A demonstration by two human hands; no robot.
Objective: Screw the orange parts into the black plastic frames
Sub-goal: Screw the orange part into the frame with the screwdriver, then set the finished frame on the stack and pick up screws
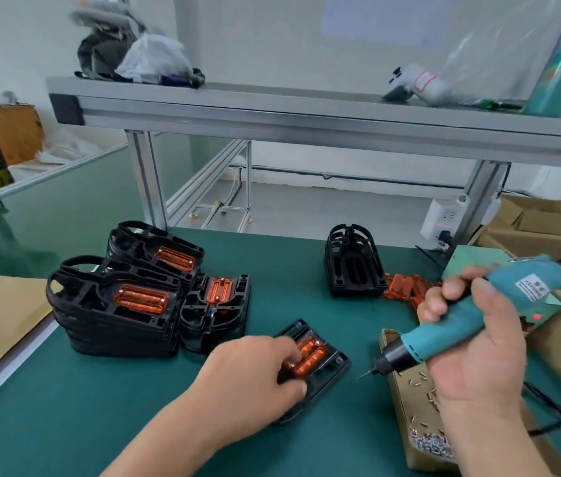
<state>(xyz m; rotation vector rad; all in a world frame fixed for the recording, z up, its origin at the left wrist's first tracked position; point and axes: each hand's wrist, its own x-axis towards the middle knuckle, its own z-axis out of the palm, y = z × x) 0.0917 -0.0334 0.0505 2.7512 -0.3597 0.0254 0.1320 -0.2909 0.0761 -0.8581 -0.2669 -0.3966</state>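
Note:
A black plastic frame (327, 370) lies flat on the green mat in front of me, with an orange part (311, 356) seated in it. My left hand (255, 376) presses on the frame and the orange part, fingers on top and thumb at the near edge. My right hand (471, 346) grips a teal electric screwdriver (468, 318), its bit pointing down-left just right of the frame, above the mat. Loose orange parts (406, 285) lie at the right, beside a stack of bare black frames (353, 266).
Stacks of frames fitted with orange parts (117, 304) stand at the left. A cardboard tray of small screws (420, 418) lies under my right hand. An aluminium shelf (306, 115) spans overhead on posts. A power strip (442, 218) and cardboard boxes (540, 218) are at the right.

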